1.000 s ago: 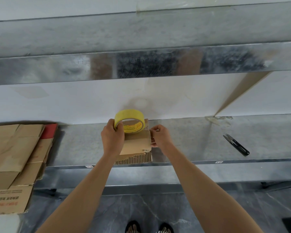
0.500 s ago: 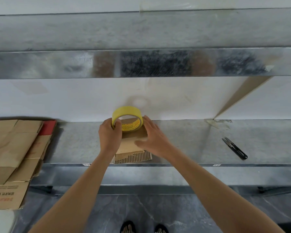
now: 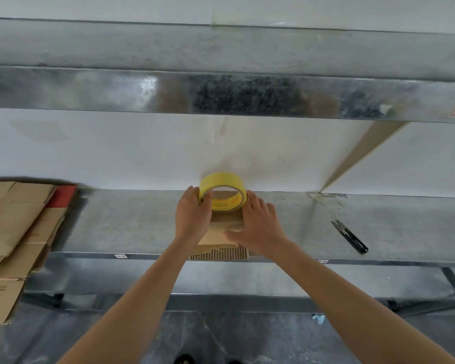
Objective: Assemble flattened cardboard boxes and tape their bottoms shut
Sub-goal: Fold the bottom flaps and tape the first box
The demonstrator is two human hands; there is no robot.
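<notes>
The small cardboard box (image 3: pixel 221 236) sits at the front edge of the bench (image 3: pixel 132 222), about midway along it, apparently bottom-up so the flaps face the person for sealing. The left hand (image 3: pixel 193 216) grips the yellow tape roll (image 3: pixel 227 204), fingers and thumb curled round its left rim, and holds it standing on edge at the far side of the box top, probably so the tape can run along the seam. The right hand (image 3: pixel 260 227) lies flat on the box just beside the roll, fingers straight and spread, holding nothing; it seems to press the flaps shut and steady the box against the pull. Whether a strip is already stuck down is hard to tell. Black snips (image 3: pixel 350 236) lie toward the bench's right end, well apart, likely kept for cutting the tape. Flattened boxes (image 3: pixel 13 227) are stacked at the left end, overhanging the front edge
</notes>
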